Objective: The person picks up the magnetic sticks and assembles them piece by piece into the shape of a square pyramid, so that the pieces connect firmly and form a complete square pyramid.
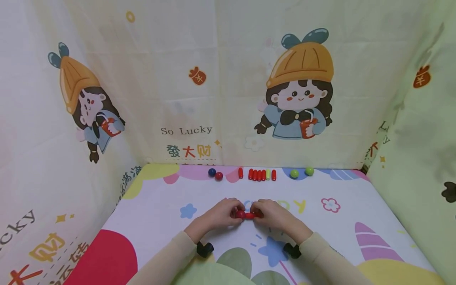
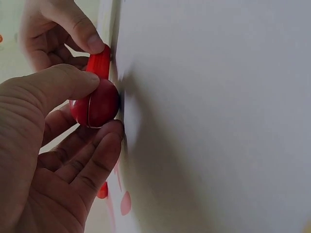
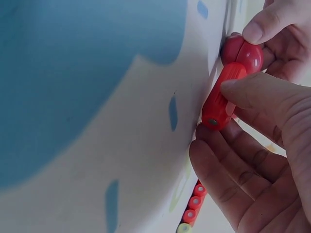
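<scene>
In the head view both hands meet over the middle of the table. My left hand [image 1: 225,211] pinches a red ball [image 1: 240,214] between thumb and fingers; a thin seam circles the ball [image 2: 104,107] in the left wrist view. My right hand [image 1: 273,215] holds a short red magnetic rod [image 1: 250,215] by its sides. One end of the rod [image 3: 218,102] meets the ball [image 3: 247,54], and a small metal disc shows at its other end in the right wrist view. Ball and rod stay close to the tabletop.
Along the table's back edge [image 1: 335,186] lie several red rods [image 1: 254,175] and a light green rod [image 1: 268,174]. A dark blue ball [image 1: 211,172] and another red ball [image 1: 219,176] sit to their left, two green balls [image 1: 294,173] to their right. Printed cloth walls [image 1: 228,99] enclose the table.
</scene>
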